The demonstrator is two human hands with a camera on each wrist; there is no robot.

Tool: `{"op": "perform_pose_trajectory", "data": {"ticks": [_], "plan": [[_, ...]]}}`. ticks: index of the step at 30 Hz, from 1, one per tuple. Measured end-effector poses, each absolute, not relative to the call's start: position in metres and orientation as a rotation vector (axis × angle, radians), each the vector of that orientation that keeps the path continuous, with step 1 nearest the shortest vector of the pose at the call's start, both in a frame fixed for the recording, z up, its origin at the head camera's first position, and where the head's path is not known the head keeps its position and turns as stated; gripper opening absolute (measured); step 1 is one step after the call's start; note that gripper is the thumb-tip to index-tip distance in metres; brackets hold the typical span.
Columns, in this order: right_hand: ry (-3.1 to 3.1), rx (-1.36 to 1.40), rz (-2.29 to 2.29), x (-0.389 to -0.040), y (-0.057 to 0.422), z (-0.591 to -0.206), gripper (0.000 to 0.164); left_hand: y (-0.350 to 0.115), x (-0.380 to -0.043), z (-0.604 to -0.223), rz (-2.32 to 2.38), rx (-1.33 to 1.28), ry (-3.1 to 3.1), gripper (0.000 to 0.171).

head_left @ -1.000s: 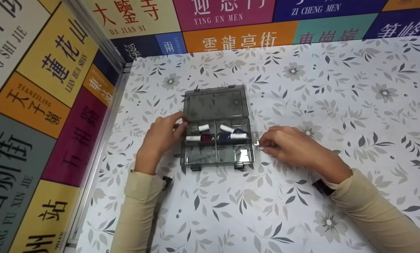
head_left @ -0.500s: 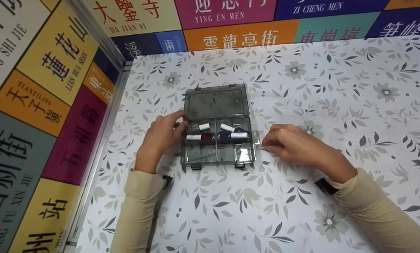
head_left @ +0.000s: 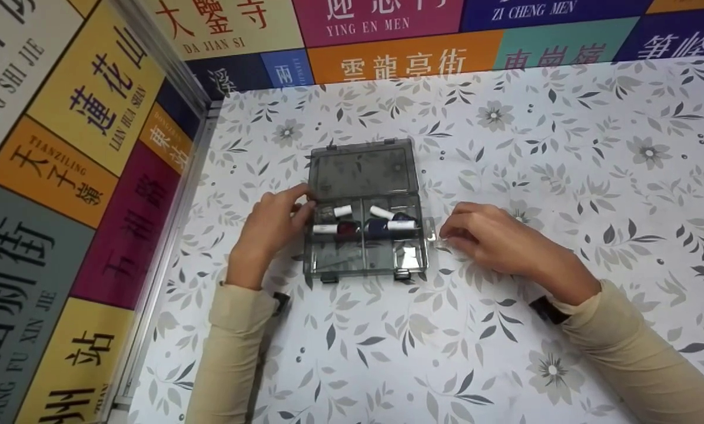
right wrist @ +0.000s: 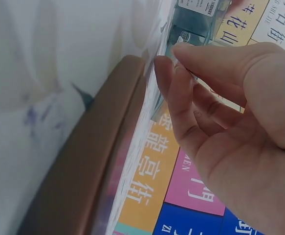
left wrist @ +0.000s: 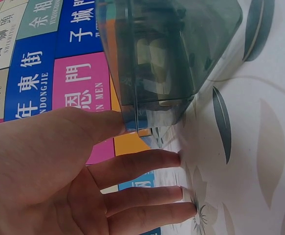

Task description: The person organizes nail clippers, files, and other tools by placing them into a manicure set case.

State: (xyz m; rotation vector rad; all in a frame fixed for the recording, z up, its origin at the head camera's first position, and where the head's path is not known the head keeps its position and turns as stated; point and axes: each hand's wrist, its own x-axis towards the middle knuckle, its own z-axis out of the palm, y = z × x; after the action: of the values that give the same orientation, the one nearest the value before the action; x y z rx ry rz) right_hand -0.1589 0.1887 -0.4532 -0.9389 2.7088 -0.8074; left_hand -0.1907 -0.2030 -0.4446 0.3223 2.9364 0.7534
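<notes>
A smoky translucent compartment box lies on the table, its lid folded back flat. Inside are several nail polish bottles with white caps, among them a dark red bottle and a dark blue bottle. My left hand is at the box's left side; in the left wrist view its thumb touches a corner while the other fingers stretch out straight. By the right side, my right hand pinches a small clear plastic tab between thumb and fingertips. Its pinched edge shows in the right wrist view.
A white tablecloth with grey leaves and flowers covers the table. Coloured panels with street names stand along the back and left edges. In the right wrist view, a white barcode label shows on the box.
My right hand has shifted slightly to the right and away from me, still at the tab. My left hand and the box have stayed almost in place.
</notes>
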Motion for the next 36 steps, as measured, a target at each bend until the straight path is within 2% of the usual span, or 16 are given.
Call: {"op": "perform_pose_trajectory", "data": {"ticks": [16,36], "plan": [[2.83,-1.076,-0.927,-0.16,0.186,-0.447,0.014,-0.201,-0.19,-0.445,0.739,0.302,2.943,0.017],[2.8,-1.212,-1.051,-0.147,0.157,-0.435,0.014,-0.201,-0.191,-0.445,0.755,0.3,2.929,0.016]]}}
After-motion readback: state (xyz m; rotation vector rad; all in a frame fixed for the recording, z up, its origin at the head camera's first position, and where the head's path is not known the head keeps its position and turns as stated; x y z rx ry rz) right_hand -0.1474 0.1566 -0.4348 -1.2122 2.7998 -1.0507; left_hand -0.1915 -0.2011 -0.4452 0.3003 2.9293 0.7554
